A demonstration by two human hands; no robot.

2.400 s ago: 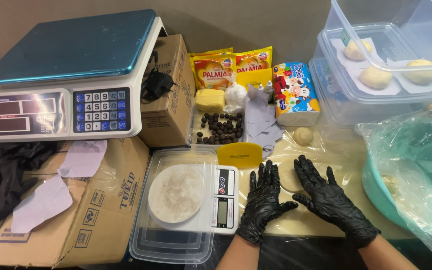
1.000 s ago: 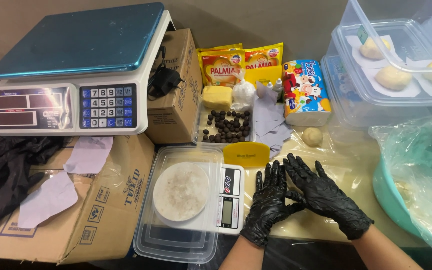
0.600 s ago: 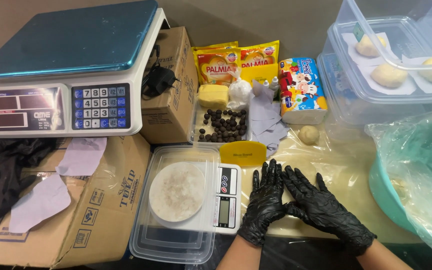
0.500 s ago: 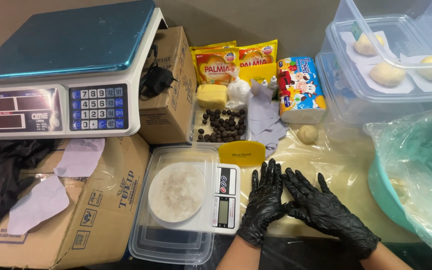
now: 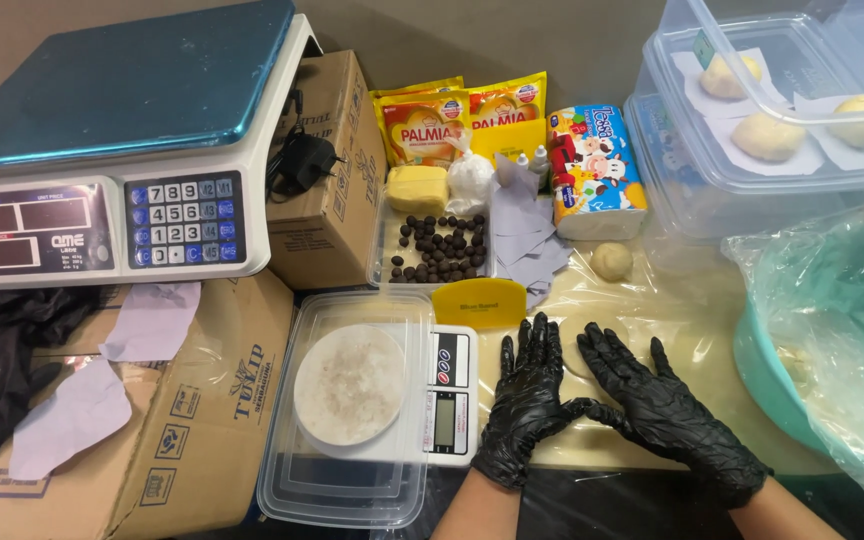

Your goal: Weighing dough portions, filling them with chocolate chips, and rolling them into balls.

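Flattened piece of dough [image 5: 574, 358], pale, lower centre of the frame, on the plastic-covered worktop [image 5: 692, 330]; mostly hidden under both hands. Left hand [image 5: 526, 402], black glove, fingers straight and together, pressed flat on the dough's left edge, gripping nothing. Right hand [image 5: 664, 410], black glove, fingers spread, palm down over the dough's right side, thumb touching the left hand; also gripping nothing. Just above the hands: yellow scraper [image 5: 481, 301]. Further up and right, a small dough ball [image 5: 611, 261], well apart from the hands. Left of the hands, touching distance: small white kitchen scale [image 5: 449, 395] carrying a clear plastic tub [image 5: 352, 410]. Centre top: tray of dark round balls [image 5: 437, 246]. Upper left: large counter scale [image 5: 122, 140] on cardboard boxes [image 5: 212, 400]. Upper right: clear container [image 5: 782, 110] with dough balls on paper. Right edge: teal bowl [image 5: 767, 375] under plastic film.
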